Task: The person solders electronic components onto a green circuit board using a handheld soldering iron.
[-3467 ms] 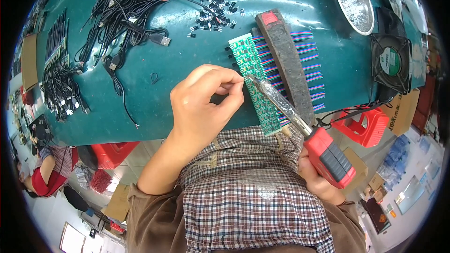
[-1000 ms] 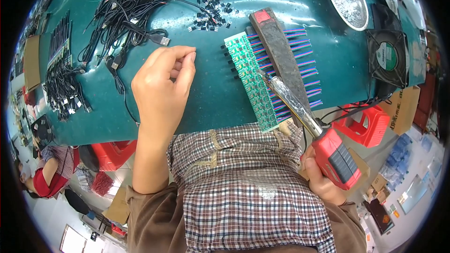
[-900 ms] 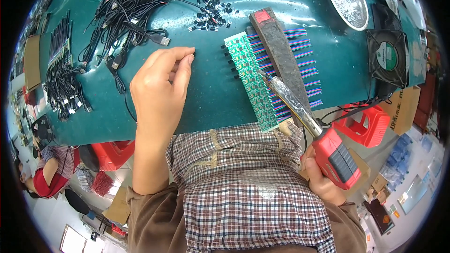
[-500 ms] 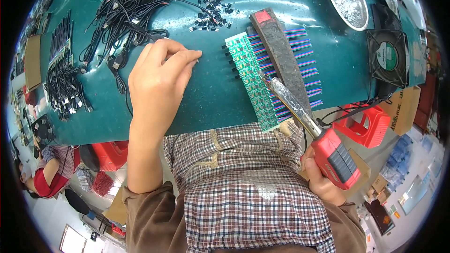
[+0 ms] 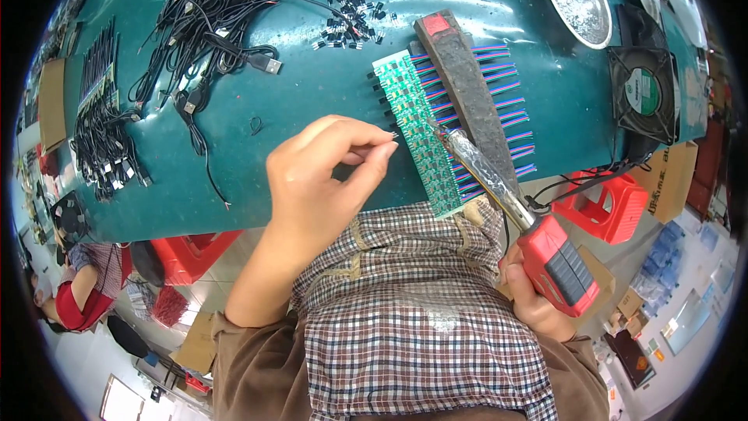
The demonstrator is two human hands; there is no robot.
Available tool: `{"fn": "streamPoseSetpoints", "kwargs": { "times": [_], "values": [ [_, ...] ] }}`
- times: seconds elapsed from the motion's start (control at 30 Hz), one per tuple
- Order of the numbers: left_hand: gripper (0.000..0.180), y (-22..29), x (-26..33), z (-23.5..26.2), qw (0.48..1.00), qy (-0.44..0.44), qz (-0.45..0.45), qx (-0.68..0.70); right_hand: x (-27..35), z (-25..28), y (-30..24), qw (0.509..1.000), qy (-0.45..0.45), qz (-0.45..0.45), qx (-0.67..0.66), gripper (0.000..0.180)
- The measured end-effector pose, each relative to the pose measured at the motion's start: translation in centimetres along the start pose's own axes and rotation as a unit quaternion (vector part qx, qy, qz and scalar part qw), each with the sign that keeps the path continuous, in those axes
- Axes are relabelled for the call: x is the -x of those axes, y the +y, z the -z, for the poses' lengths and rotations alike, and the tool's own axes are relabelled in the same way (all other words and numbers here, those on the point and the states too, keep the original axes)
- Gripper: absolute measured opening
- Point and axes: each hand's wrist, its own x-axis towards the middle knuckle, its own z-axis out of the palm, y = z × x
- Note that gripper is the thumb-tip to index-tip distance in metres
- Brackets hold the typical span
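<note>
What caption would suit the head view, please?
Left hand near a green circuit board; right hand holding a red soldering iron.

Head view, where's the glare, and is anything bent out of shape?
Head view: white glare on the green tabletop near the far end of the dark bar, highlights on the soldering iron; head view again: the tabletop's near edge bows, typical fisheye bending.

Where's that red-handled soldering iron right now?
In the head view, the soldering iron is right of centre, held in the right hand, its tip near the right edge of the green circuit panel.
</note>
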Motion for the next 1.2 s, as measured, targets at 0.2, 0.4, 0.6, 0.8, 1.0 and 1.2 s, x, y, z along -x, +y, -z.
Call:
{"fn": "streamPoseSetpoints", "kwargs": {
  "times": [0.2, 0.4, 0.6, 0.8, 1.0, 1.2],
  "values": [
    [0.012, -0.4, 0.4, -1.6, 0.999, 0.025, 0.007, 0.031, -0.4, 0.2, -0.5, 1.000, -0.003, 0.016, 0.015, 0.024],
    [0.012, -0.5, 0.5, -1.8, 0.999, 0.033, 0.017, 0.021, -1.2, 0.0, -0.6, 0.998, -0.001, 0.067, 0.018, 0.023],
    [0.014, -0.6, 0.3, -2.0, 0.999, 0.034, 0.005, 0.015, -1.3, -0.6, -0.3, 0.997, 0.014, 0.073, 0.008, 0.021],
    [0.016, -0.7, 0.3, -2.0, 0.999, 0.031, 0.004, 0.007, -1.9, -0.5, -0.7, 0.997, -0.008, 0.068, 0.023, 0.020],
    [0.013, -0.7, 0.4, -1.7, 1.000, 0.008, 0.009, 0.001, -2.2, -0.7, -0.7, 0.997, -0.005, 0.075, 0.021, 0.021],
    [0.014, -0.7, 0.2, -1.8, 1.000, 0.016, 0.009, -0.005, -1.2, -0.8, -0.6, 1.000, 0.013, 0.016, -0.004, 0.022]
  ]
}}
